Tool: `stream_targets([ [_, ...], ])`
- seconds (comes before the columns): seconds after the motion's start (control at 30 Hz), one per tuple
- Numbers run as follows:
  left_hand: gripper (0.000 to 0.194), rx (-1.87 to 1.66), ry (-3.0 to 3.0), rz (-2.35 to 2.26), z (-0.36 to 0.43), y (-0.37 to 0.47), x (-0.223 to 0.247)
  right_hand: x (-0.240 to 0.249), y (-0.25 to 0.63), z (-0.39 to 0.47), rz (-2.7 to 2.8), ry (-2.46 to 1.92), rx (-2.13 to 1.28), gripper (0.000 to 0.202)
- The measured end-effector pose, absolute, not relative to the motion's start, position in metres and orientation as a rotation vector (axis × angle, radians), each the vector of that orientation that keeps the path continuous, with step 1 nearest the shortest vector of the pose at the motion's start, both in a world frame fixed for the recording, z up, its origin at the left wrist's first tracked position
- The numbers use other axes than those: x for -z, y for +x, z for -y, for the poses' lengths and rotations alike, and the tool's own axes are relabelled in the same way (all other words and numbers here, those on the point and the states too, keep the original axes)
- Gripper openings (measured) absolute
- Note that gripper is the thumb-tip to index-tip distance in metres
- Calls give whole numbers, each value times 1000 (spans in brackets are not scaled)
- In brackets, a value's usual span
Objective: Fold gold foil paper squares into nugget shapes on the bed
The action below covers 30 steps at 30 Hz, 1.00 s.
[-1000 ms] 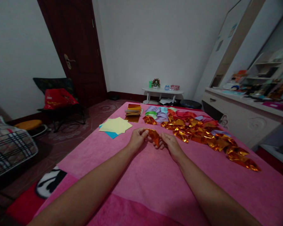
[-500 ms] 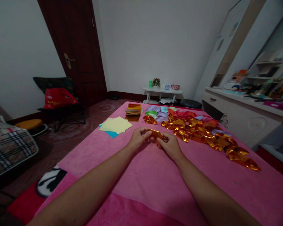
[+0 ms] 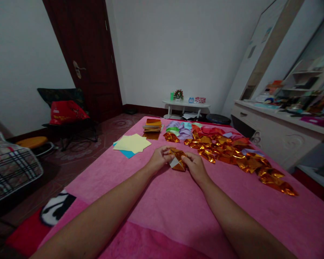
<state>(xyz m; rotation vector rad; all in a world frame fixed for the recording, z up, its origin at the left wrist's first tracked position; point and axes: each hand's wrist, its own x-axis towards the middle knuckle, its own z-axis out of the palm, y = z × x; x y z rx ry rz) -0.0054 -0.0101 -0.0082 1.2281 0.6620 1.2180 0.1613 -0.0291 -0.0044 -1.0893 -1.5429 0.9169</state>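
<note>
Both my hands meet over the middle of the pink blanket (image 3: 164,201). My left hand (image 3: 158,159) and my right hand (image 3: 194,166) pinch a small folded piece of shiny orange foil paper (image 3: 177,159) between their fingertips; a white underside shows at its lower left. The piece rests low, just above or on the blanket. A long row of folded orange foil pieces (image 3: 232,154) runs from behind my right hand toward the right edge.
Yellow and blue paper sheets (image 3: 131,143) lie at the left, a stack of foil sheets (image 3: 152,125) behind them, and pale purple and green folded pieces (image 3: 179,129) beside it. A white dresser (image 3: 280,133) stands at the right, a small white table (image 3: 186,105) at the back wall, a chair (image 3: 67,115) by the door.
My hands have drawn closer together and turned the foil piece, so that its white underside now shows. The piece looks more tightly folded than a second ago.
</note>
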Motion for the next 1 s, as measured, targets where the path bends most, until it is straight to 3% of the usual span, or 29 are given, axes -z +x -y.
stream_targets([
  [0.2, 37, -1209, 1241, -710, 10, -4, 7, 7, 164, 28, 1503, -1060, -1070, 24],
  [0.4, 34, -1303, 1253, -795, 9, -4, 8, 7, 162, 29, 1538, -1035, -979, 12],
  [0.53, 34, -1312, 1240, -827, 8, -4, 8, 5, 159, 31, 1530, -981, -913, 24],
  [0.73, 36, -1338, 1287, -857, 9, -4, 6, 0, 160, 35, 1683, -1016, -760, 15],
  [0.9, 39, -1346, 1264, -898, 9, -4, 5, -2, 163, 35, 1749, -1013, -672, 38],
  [1.0, 36, -1362, 1196, -855, 8, -4, 7, 0, 163, 35, 1750, -1025, -661, 42],
])
